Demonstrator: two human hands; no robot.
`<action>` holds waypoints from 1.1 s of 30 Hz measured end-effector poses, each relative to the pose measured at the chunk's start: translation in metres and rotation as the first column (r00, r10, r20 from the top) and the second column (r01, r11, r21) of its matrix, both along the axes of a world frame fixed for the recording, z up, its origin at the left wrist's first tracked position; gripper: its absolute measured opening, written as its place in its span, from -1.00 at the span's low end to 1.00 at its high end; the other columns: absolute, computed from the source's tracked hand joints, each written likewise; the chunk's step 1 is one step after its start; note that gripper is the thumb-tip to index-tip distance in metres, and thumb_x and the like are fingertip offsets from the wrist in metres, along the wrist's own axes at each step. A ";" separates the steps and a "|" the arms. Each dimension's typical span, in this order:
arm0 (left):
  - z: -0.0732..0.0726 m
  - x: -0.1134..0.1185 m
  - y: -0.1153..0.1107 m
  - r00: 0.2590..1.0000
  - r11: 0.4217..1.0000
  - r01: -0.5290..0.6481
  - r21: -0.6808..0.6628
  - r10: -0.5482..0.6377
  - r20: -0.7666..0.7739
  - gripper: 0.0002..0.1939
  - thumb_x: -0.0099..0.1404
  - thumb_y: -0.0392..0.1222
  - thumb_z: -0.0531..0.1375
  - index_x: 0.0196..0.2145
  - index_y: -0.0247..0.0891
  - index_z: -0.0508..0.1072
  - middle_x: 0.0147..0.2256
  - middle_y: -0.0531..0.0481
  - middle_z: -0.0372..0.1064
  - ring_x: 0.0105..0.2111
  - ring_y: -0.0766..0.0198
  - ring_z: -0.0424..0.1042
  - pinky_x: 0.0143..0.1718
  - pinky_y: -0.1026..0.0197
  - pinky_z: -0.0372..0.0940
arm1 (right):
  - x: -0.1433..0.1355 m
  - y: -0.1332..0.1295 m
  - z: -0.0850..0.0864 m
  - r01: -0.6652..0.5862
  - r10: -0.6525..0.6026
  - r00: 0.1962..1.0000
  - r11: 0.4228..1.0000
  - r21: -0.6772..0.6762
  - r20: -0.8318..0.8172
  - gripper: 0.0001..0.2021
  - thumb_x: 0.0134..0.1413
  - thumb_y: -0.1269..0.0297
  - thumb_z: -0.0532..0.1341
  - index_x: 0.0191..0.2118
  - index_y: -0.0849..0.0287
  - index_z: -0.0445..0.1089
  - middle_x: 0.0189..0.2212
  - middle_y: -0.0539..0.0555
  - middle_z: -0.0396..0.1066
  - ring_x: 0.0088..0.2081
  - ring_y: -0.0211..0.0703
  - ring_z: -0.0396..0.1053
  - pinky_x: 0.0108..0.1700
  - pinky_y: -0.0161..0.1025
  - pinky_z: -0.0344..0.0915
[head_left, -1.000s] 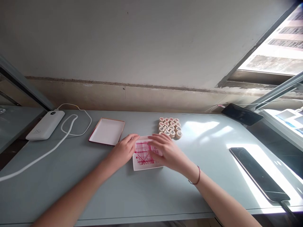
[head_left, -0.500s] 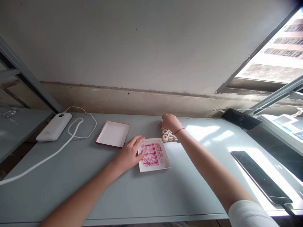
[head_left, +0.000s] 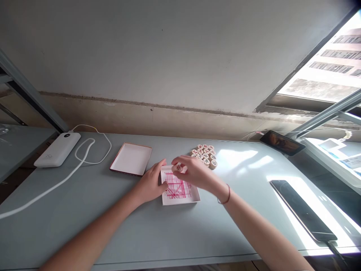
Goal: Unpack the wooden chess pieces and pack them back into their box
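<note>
A shallow white box (head_left: 194, 192) lies on the grey desk, its inside showing a sheet printed with red grid lines. My left hand (head_left: 153, 183) rests at the box's left wall, thumb over the rim and fingers apart. Over the far part of the box, my right hand (head_left: 194, 171) pinches a round xiangqi piece (head_left: 177, 168) between thumb and fingers. Behind that hand stand several more xiangqi pieces (head_left: 206, 151), packed in a stacked block with red and black characters on top; the hand hides some of the near ones.
Left of the box lies a box lid (head_left: 131, 159), inside up. A white power bank (head_left: 58, 149) with a looped white cable (head_left: 64, 188) is at far left. At right are a phone (head_left: 303, 209) on a cable and another dark-screened device (head_left: 282, 142) by the wall.
My right hand has come from the stacked pieces toward me and left, over the box, with a xiangqi piece in its fingers. My left hand stays by the box's left wall.
</note>
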State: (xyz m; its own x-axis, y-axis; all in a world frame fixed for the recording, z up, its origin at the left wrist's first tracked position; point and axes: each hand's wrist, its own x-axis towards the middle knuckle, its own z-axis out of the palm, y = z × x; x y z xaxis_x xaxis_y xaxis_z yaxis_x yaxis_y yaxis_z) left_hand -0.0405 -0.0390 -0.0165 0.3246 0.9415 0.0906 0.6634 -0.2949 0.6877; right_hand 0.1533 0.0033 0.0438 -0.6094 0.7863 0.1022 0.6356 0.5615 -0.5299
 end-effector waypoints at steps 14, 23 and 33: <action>-0.011 0.001 0.004 0.999 0.998 -0.021 -0.057 0.023 0.039 -0.31 0.16 -0.32 0.13 0.24 -0.20 0.06 0.22 -0.16 0.14 0.21 0.05 0.17 0.17 -0.02 0.20 | -0.012 -0.014 -0.053 0.001 0.030 0.988 0.979 0.202 -0.149 -0.87 0.14 0.42 0.18 -0.20 0.10 0.40 -0.15 0.09 0.44 -0.28 -0.18 0.44 -0.27 -0.26 0.35; -0.006 0.003 0.009 0.998 1.000 -0.008 -0.017 0.009 0.054 -0.45 0.18 -0.29 0.10 0.15 -0.19 0.20 0.14 -0.11 0.25 0.15 0.09 0.24 0.15 -0.01 0.22 | -0.005 -0.010 -0.044 -0.079 0.100 0.987 0.983 0.168 -0.125 -0.76 0.06 0.53 0.16 -0.18 0.11 0.42 -0.12 0.09 0.40 -0.28 -0.22 0.42 -0.27 -0.30 0.32; -0.008 0.015 0.017 0.998 0.995 -0.052 0.088 0.053 -0.013 -0.61 0.19 -0.36 0.10 -0.03 -0.17 0.42 -0.05 -0.06 0.39 -0.02 0.14 0.37 0.02 0.10 0.30 | 0.072 0.098 -0.017 0.490 -0.490 0.813 0.868 0.085 0.314 -0.73 0.07 0.24 0.17 -0.14 0.19 0.48 -0.18 0.15 0.50 -0.26 -0.09 0.43 -0.28 -0.28 0.27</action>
State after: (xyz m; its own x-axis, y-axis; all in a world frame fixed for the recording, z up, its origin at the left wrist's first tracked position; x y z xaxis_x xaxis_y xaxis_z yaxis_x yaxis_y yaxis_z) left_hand -0.0251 -0.0222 -0.0242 0.2766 0.9461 0.1686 0.6896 -0.3176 0.6508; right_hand 0.2251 0.1017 0.0273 -0.1426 0.9894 -0.0280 0.9582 0.1310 -0.2542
